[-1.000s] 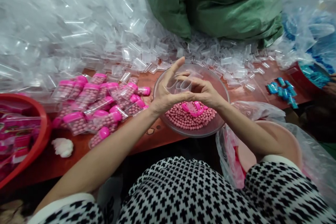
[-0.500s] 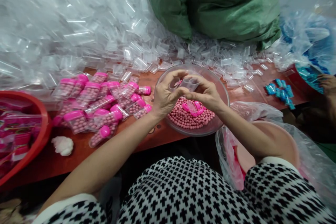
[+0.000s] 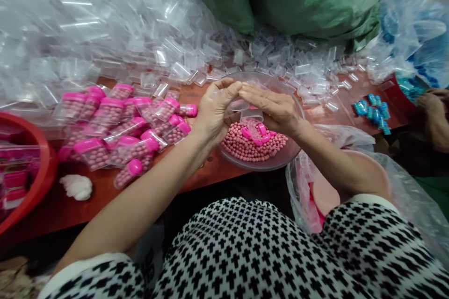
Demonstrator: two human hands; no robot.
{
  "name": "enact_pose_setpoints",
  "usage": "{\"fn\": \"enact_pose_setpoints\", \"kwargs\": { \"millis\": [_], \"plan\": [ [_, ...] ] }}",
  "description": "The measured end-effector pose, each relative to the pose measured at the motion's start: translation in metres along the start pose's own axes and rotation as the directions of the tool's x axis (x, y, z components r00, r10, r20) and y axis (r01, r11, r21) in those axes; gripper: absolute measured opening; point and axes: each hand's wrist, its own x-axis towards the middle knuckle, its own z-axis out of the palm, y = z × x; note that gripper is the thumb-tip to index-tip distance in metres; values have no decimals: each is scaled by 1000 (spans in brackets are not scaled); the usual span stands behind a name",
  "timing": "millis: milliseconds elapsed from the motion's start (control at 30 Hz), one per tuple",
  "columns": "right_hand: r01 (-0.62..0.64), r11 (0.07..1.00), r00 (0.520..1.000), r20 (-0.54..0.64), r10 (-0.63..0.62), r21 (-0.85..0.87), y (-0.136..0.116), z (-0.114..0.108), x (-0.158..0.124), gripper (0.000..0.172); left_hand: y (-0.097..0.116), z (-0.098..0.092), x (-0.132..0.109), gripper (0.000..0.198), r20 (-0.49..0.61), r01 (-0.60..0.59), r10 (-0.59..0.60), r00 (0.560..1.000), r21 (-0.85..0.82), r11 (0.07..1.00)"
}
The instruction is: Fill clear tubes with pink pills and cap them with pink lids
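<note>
Over a clear bowl [image 3: 259, 167] of pink beads [image 3: 250, 149], my two hands meet at the fingertips. My left hand [image 3: 214, 110] is curled around a clear plastic tube whose rim shows by the palm. In my right hand [image 3: 275, 107] is a clear plastic container [image 3: 251, 114], its open mouth tilted down toward the beads. The fingers cover most of both containers. Bright pink caps [image 3: 259, 136] rest on the beads below.
Left of the bowl lie bead-filled jars with pink caps [image 3: 96, 153], beside a red basin [image 3: 49, 173]. Clear empty containers [image 3: 140, 46] heap up behind, under a green sack [image 3: 308, 4]. At right are blue capped pieces [image 3: 375, 112] and another person's hand [image 3: 433, 107].
My hands have turned over, so the containers' mouths now tip downward and the backs of my right fingers show. The whole view has shifted slightly.
</note>
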Motion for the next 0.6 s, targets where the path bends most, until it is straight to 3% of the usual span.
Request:
{"fn": "enact_pose_setpoints", "kwargs": {
  "millis": [100,167,233,300,367,433,500,600],
  "plan": [
    [-143,985,990,8,143,100,-6,-15,-5,41,12,1,-6,53,-65,-23,22,998,-5,1000],
    [-161,982,985,72,154,100,-2,-24,-14,38,20,-6,-7,55,-91,-62,63,994,8,998],
    [-95,995,960,264,90,6,9,-29,-24,32,21,-18,-1,58,-73,-136,141,987,74,988],
    [20,993,866,498,39,-114,21,-28,-33,30,15,-34,10,65,4,-241,244,970,169,956],
    [129,971,760,649,32,-200,29,-20,-39,37,4,-47,23,72,116,-346,327,938,248,905],
    [214,947,710,704,18,-241,31,-8,-40,44,-6,-55,32,73,198,-415,369,908,313,854],
    [281,925,703,711,-18,-255,29,4,-37,45,-12,-58,35,70,229,-441,379,896,370,818],
    [320,924,695,715,-79,-209,28,17,-33,33,-11,-57,31,72,227,-459,399,889,431,777]
  ]
}}
